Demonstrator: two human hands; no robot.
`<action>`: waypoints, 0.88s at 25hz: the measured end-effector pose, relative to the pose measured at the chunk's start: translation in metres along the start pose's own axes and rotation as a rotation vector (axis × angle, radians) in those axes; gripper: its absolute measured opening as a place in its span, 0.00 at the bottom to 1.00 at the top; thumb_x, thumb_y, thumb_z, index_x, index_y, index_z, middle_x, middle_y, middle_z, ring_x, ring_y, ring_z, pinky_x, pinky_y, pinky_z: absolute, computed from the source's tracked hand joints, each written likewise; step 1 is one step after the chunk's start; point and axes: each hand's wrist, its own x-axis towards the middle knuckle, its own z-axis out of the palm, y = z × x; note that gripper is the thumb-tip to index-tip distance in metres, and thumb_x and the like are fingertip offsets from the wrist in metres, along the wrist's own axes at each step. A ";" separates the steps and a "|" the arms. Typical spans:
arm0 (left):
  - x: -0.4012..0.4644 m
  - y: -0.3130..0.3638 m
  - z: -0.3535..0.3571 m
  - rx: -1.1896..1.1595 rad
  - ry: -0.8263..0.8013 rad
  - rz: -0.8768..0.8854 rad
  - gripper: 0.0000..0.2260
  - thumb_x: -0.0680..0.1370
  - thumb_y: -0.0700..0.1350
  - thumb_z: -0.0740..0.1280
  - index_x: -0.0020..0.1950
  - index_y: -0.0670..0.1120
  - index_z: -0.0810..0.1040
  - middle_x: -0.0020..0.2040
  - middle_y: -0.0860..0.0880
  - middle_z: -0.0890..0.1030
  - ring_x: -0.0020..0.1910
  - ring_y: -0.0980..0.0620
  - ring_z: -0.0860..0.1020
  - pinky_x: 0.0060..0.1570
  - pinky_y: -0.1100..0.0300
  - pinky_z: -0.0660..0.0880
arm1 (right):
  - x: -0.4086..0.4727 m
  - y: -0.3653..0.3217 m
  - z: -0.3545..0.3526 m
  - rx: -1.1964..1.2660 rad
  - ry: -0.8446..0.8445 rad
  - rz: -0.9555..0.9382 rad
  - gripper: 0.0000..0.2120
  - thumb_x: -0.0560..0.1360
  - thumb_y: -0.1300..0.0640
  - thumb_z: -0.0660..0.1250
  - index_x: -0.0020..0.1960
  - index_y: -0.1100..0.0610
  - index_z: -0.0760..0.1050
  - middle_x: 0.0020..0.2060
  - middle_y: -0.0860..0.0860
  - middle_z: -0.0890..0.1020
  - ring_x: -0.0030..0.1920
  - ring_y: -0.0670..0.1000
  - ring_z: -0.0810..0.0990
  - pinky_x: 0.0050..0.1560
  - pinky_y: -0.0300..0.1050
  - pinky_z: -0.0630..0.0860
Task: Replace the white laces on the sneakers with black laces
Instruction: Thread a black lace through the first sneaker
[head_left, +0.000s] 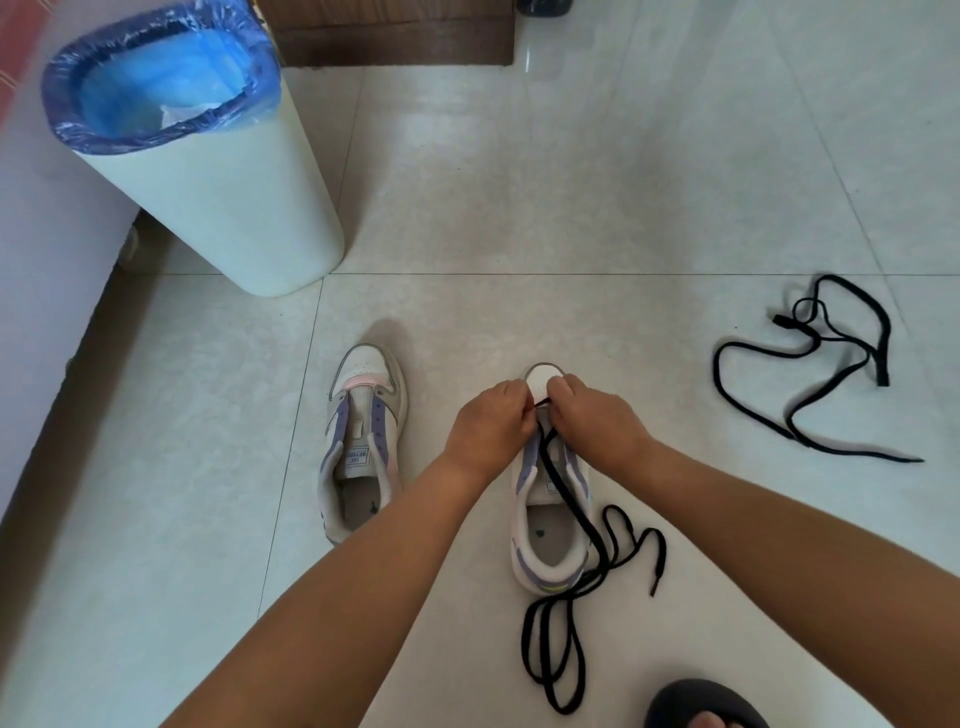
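Left hand (485, 426), right hand (597, 421) fingers pinching flat black lace (566, 499) over sneaker (545, 561) toe

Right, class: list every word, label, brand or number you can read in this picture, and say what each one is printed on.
Tongue label of the left sneaker: two lines of blue print, seen upside down and too blurred to read for sure.
Right sneaker: its tongue is covered by the black lace and both hands, so no text shows.
White bin: no print visible.
Nothing else carries writing.
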 end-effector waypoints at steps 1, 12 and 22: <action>0.000 0.004 0.002 0.004 -0.002 -0.007 0.07 0.78 0.40 0.60 0.50 0.37 0.74 0.47 0.41 0.78 0.46 0.43 0.75 0.43 0.54 0.68 | -0.003 0.001 0.003 0.065 -0.013 0.056 0.02 0.78 0.62 0.58 0.49 0.61 0.68 0.43 0.57 0.73 0.34 0.57 0.69 0.33 0.47 0.65; -0.001 -0.006 0.002 -0.250 -0.037 -0.130 0.05 0.78 0.43 0.63 0.48 0.42 0.75 0.45 0.48 0.76 0.43 0.53 0.73 0.43 0.63 0.68 | -0.009 0.035 -0.023 0.818 -0.201 0.250 0.03 0.73 0.58 0.70 0.44 0.50 0.80 0.44 0.52 0.80 0.41 0.48 0.78 0.47 0.42 0.77; -0.008 -0.025 0.003 -0.895 -0.298 -0.448 0.08 0.81 0.43 0.61 0.43 0.48 0.76 0.36 0.51 0.73 0.36 0.56 0.69 0.38 0.64 0.68 | -0.007 0.022 -0.014 0.906 -0.161 0.374 0.05 0.77 0.62 0.64 0.44 0.58 0.77 0.36 0.51 0.78 0.35 0.47 0.75 0.38 0.35 0.74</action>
